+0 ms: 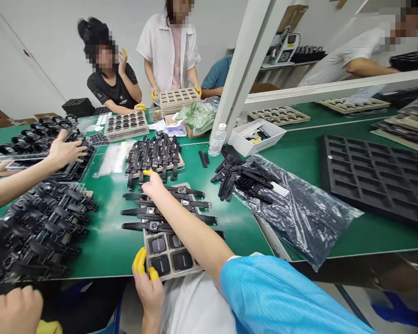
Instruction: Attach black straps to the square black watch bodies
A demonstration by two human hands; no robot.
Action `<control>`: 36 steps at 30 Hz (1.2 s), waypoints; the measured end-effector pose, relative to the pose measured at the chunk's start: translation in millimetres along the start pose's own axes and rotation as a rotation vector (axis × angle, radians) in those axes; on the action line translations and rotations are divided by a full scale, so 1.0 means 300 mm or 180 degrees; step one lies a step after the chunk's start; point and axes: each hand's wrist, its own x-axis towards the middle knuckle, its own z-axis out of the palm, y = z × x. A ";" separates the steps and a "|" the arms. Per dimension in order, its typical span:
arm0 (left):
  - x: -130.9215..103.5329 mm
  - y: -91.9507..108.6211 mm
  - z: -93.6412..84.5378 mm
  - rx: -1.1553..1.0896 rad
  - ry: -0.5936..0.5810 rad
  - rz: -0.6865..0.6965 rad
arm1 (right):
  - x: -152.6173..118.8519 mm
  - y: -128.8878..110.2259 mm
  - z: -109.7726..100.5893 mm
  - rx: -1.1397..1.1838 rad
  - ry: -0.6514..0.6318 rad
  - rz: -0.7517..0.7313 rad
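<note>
My left hand (148, 283), with yellow finger cots, grips the near left corner of a beige tray (171, 275) at the table's front edge. Square dark watch faces (157, 245) sit in its near compartments; watches with black straps (154, 226) lie across its far part. My right hand (153, 184) reaches over this tray, its index finger in a yellow cot stretched out beside a second tray heaped with strapped watches (156, 153). Its other fingers are mostly hidden, and I see nothing held in it.
Loose black straps (230, 176) and a plastic bag (292, 208) lie right, near a bottle (217, 140), a white box (256, 137) and a black foam tray (376, 176). A co-worker's hand (64, 150) reaches over watch stacks (42, 222) at left; another person's fist (14, 308) is lower left.
</note>
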 end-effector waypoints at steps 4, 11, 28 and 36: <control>-0.014 0.000 0.036 0.0066 0.0239 -0.0054 | -0.133 -0.092 -0.159 -0.0717 -0.0285 -0.0081; 0.040 -0.030 -0.067 -0.0155 -0.0385 -0.0032 | -0.240 -0.659 -0.567 -0.4582 0.0239 -0.1577; 0.245 0.295 -0.006 0.1341 -0.1728 0.1119 | -0.380 -0.704 -0.890 -0.3134 0.0929 -0.3091; 0.269 0.345 0.017 0.1724 -0.2672 0.1360 | -0.765 -0.467 -0.827 -0.1339 0.0026 -0.0839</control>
